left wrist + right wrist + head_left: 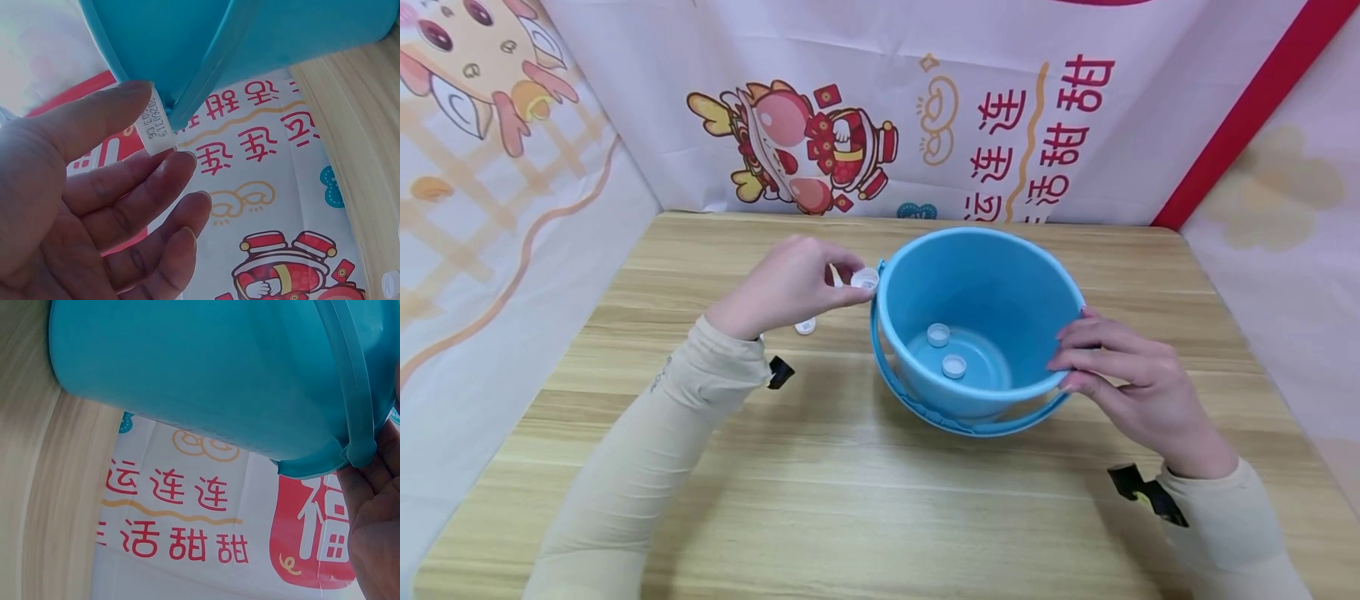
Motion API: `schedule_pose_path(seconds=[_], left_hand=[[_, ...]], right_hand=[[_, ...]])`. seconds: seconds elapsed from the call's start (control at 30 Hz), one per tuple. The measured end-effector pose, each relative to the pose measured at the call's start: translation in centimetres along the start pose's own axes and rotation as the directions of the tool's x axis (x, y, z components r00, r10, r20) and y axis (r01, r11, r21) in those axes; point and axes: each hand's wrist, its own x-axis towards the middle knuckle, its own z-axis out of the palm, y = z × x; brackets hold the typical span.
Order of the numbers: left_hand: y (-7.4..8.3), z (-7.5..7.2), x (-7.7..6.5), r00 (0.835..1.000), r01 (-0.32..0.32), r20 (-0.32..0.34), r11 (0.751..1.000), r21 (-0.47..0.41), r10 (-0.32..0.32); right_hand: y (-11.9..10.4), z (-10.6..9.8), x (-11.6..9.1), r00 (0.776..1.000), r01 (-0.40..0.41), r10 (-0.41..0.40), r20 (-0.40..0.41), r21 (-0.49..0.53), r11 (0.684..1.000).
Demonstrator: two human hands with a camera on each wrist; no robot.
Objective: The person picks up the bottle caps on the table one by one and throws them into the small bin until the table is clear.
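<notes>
A light blue plastic bucket [1000,283] stands upright on the table, its handle hanging down along the near side. Between thumb and fingers, my left hand [797,279] pinches a white bottle cap [865,279] at the bucket's left rim; the left wrist view shows dark print on the cap's side [156,125]. My right hand [1127,379] grips the bucket's right rim; only part of that hand [378,519] appears in the right wrist view, near the handle joint. Inside, on the bucket's floor, lie a white cap [937,335] and a second cap [954,367].
Another white cap [805,326] lies on the wooden table [850,508] below the left hand, partly near the sleeve. A printed cloth [662,125] hangs behind the table's back edge, with more cloth at both sides. Black straps hang at both wrists.
</notes>
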Motion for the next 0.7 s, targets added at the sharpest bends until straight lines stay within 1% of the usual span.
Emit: schedule_pose_path(seconds=[0.37, 0.53, 0.7], left_hand=[[-0.7, 0.3, 0.7, 0.998, 0.0, 0.056, 1.0, -0.016, 0.001], [-1.1, 0.6, 0.8, 0.996, 0.021, 0.083, 1.0, -0.016, -0.02], [-1.4, 0.7, 0.8, 0.995, 0.035, 0.091, 0.999, -0.007, -0.034]], right_hand=[[0.1, 0.3, 0.2, 0.999, -0.009, 0.01, -0.046, 0.025, 1.0], [0.3, 0.4, 0.1, 0.998, -0.008, 0.009, -0.058, 0.024, 1.0], [0.1, 0.5, 0.2, 0.998, -0.004, 0.005, -0.055, 0.022, 1.0]])
